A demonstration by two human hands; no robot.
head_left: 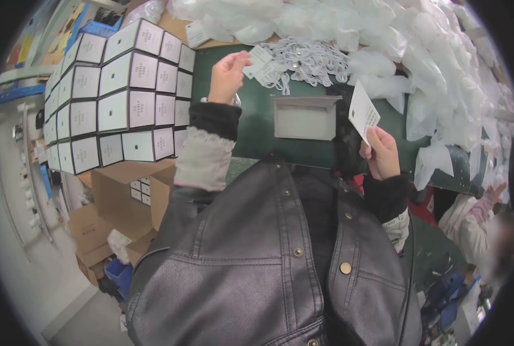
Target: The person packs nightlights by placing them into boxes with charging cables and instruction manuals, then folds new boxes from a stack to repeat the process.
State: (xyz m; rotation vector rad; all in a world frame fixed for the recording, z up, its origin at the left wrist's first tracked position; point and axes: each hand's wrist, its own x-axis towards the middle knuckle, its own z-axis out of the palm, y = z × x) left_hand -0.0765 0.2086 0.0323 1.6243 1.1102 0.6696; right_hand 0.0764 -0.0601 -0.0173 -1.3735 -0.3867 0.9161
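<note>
1. A white tag (259, 60) is seen pinched between the thumb and fingertips of the left hand (228, 74), raised over the far side of the green table (257, 135), right at the edge of a heap of corded tags (309, 57).
2. A printed card (363, 112) is held upright in the right hand (381, 153), with the fingers pressed together on its lower corner. A small open box (305, 120) stands on the table between the two hands.
3. Stacked white boxes (124, 98) are shown at left above a cardboard carton (124, 196). Plastic bags (418, 52) are piled far and right, and another person's sleeve (467, 222) is visible near right.
4. Risks, as judged: neighbouring tags could be dragged off the heap if cords are tangled, and the card, gripped by one corner only, could be creased or dropped.
</note>
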